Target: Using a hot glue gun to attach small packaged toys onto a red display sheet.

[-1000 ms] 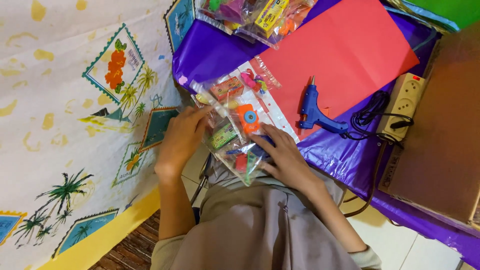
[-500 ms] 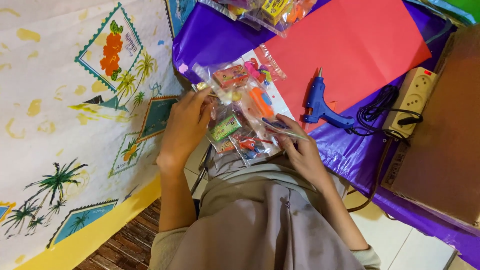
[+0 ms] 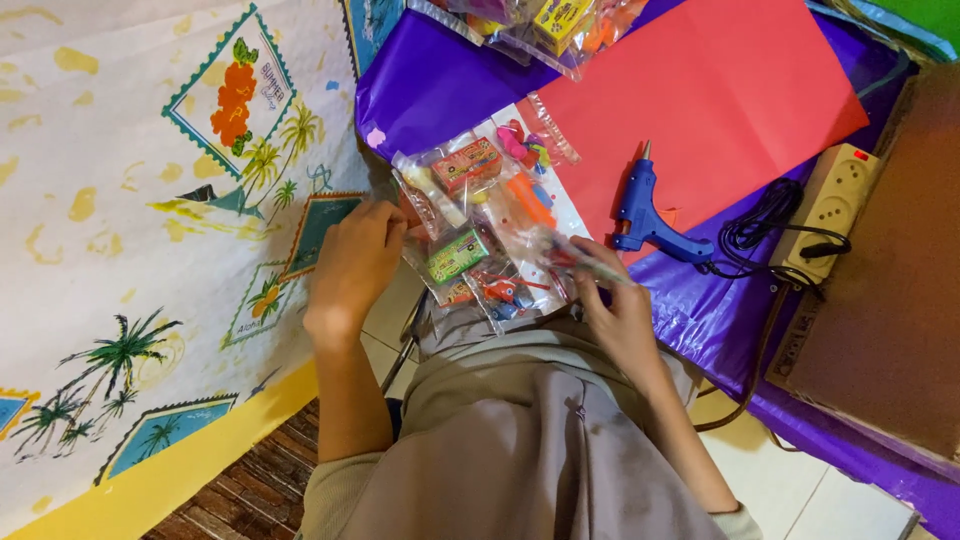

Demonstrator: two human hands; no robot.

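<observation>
Crinkling between both hands, a clear packet of small toys (image 3: 480,230) sits at the near edge of the purple table cover (image 3: 440,85). Left hand (image 3: 352,265) pinches its left side; right hand (image 3: 612,305) pinches the right corner. Just right lie a blue glue gun (image 3: 645,210) and red paper (image 3: 710,100).

My left hand (image 3: 352,265) curls with fingers bent, forearm running back toward me. My right hand (image 3: 615,310) reaches forward, fingers pinched together, wrist slightly bent.
</observation>
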